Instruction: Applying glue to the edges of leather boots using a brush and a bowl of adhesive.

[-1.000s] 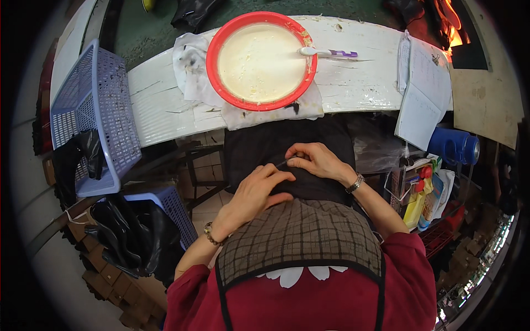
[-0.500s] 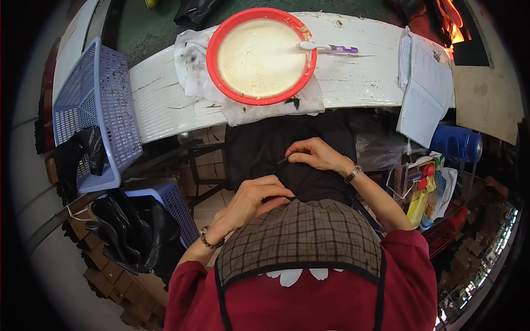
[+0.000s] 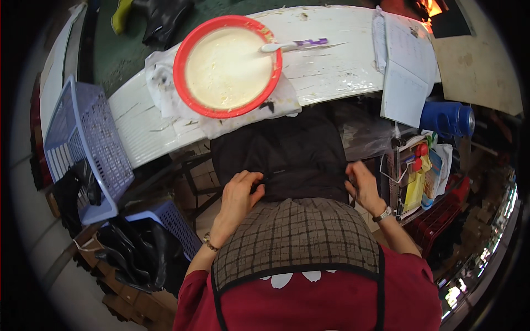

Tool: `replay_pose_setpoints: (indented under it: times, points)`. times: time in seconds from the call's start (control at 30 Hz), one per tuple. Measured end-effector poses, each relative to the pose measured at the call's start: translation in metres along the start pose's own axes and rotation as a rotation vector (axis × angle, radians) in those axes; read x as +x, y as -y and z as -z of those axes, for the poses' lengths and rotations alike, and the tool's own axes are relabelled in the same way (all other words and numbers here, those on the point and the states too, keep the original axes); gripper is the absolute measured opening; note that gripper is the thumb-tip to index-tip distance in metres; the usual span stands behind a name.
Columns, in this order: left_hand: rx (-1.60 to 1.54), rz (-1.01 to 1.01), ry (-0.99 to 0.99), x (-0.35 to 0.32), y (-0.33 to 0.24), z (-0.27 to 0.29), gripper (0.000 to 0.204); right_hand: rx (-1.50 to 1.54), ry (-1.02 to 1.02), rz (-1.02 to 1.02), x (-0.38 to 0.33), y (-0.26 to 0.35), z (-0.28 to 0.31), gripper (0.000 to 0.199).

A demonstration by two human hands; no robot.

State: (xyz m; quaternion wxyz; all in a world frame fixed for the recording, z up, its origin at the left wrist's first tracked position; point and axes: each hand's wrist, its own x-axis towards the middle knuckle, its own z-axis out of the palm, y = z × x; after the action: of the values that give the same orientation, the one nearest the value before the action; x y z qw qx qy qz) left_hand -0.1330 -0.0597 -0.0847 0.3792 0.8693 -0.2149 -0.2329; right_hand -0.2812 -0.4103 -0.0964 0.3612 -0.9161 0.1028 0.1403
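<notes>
across the lap, one dark, softly creased cloth [image 3: 276,146], lying between two hands. left hand [image 3: 237,193] half curled, thumb apart from fingers, at the cloth's left side; right hand [image 3: 365,186] loosely bent by its right edge; cannot tell whether either grips anything. counted: one round red bowl [image 3: 179,83] of pale, creamy stuff, one white-and-purple handled tool [image 3: 298,44] across its rim, two perforated blue plastic baskets [image 3: 106,124]. surface [image 3: 331,66] white, glossy, cracked; stained rag [image 3: 159,88] under bowl. tiled floor [image 3: 205,182] below. apron [image 3: 298,229] checked, woven-looking.
</notes>
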Motion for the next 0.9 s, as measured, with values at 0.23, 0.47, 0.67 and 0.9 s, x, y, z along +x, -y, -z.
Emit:
replay_pose_setpoints:
  times: [0.23,0.47,0.67,0.9]
  points:
    - [-0.013,-0.106,-0.083,0.003,0.018,-0.011,0.022,0.434,-0.035,-0.224,-0.008,-0.024,-0.023,0.024]
    - [-0.074,0.08,-0.273,-0.054,0.037,-0.009,0.016,0.212,0.06,-0.01,0.045,0.019,0.008,0.019]
    - [-0.189,0.245,-0.268,-0.063,0.046,-0.017,0.013,0.29,0.568,-0.209,0.079,0.024,0.041,0.007]
    - [-0.521,0.516,-0.025,-0.053,0.058,0.011,0.015,0.579,0.66,-0.28,0.094,0.009,0.059,0.016]
